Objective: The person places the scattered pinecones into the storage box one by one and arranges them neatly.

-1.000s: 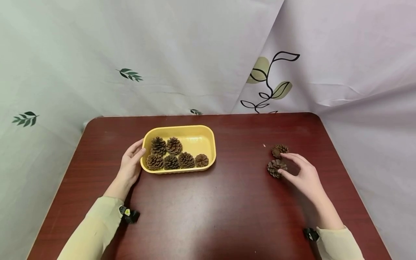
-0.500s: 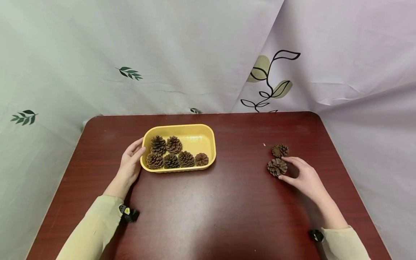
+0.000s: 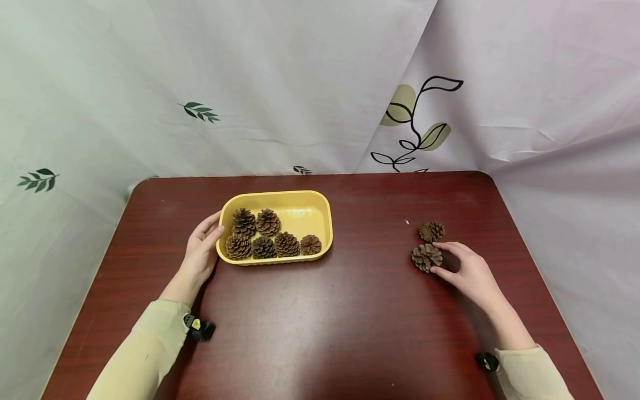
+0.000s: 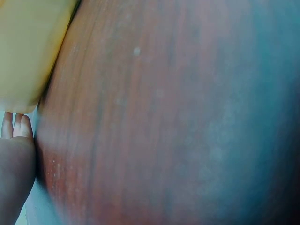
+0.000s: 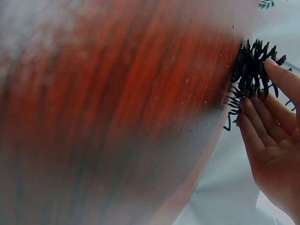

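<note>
My left hand [image 3: 200,250] grips the left end of a yellow plastic tub [image 3: 305,214], its thumb over the rim. The left wrist view has its fingers [image 4: 18,124] against the outside of the tub [image 4: 28,51]. Several brown pine cones [image 3: 287,245] lie inside, along the near side and at the left. Over on the right, my right hand [image 3: 472,273] pinches a pine cone [image 3: 426,258] by its right side, seen dark between thumb and fingers in the right wrist view [image 5: 253,65]. Just behind it lies another pine cone [image 3: 431,230].
A dark red wooden table [image 3: 320,322] carries everything. Pale curtain [image 3: 280,83] with leaf prints hangs behind and on both sides of it. Black wrist cameras sit at both cuffs.
My right hand has drawn slightly back to the right. Its fingertips have left the far pine cone and now lie around the near one. The left hand and tub stay put.
</note>
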{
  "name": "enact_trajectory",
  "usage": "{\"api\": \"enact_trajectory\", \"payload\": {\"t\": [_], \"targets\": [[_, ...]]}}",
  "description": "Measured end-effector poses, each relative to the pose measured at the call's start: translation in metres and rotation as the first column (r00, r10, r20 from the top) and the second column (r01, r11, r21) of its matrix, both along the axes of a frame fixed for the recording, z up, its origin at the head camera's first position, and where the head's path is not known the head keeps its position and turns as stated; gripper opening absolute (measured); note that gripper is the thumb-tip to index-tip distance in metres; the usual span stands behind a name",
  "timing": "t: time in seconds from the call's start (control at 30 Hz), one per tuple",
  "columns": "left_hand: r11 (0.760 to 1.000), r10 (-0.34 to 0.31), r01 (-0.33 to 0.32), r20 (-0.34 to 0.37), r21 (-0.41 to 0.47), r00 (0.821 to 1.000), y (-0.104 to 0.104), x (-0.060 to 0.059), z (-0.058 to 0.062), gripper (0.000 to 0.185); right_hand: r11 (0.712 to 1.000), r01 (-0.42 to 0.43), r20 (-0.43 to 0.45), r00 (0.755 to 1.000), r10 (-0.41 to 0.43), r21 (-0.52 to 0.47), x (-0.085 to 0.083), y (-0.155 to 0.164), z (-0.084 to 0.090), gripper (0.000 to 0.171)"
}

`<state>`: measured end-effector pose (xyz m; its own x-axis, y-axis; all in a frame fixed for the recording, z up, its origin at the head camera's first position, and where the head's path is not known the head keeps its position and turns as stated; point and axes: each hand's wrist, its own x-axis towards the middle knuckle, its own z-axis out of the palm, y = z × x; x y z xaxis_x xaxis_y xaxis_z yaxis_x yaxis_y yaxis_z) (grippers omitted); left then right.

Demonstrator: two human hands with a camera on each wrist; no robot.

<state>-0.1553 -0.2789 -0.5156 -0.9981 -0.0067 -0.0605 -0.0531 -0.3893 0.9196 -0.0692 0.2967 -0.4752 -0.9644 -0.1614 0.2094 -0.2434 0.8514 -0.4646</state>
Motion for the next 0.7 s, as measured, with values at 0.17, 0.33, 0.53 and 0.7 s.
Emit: {"api": "enact_trajectory", "payload": {"t": [0.17,0.33,0.53,0.7], "targets": [[1.0,-0.002,0.002,0.0,0.006,1.0,-0.001,0.0,0.0,0.034,1.0,0.016,-0.005,1.0,-0.016,-0.009,0.0,0.0,0.0,0.05],[1.0,-0.002,0.002,0.005,-0.008,1.0,-0.001,0.0,0.0,0.033,0.999,0.044,-0.008,0.999,-0.044,-0.022,0.001,-0.001,0.002,0.049],[1.0,-0.019,0.019,-0.001,-0.02,1.0,-0.001,0.0,-0.002,0.033,0.998,0.057,-0.046,0.997,-0.059,-0.04,0.001,-0.005,0.006,0.049],[1.0,-0.025,0.025,-0.004,-0.019,1.0,-0.002,0.0,-0.002,0.033,0.997,0.051,-0.05,0.997,-0.054,-0.06,-0.004,-0.013,0.008,0.05]]}}
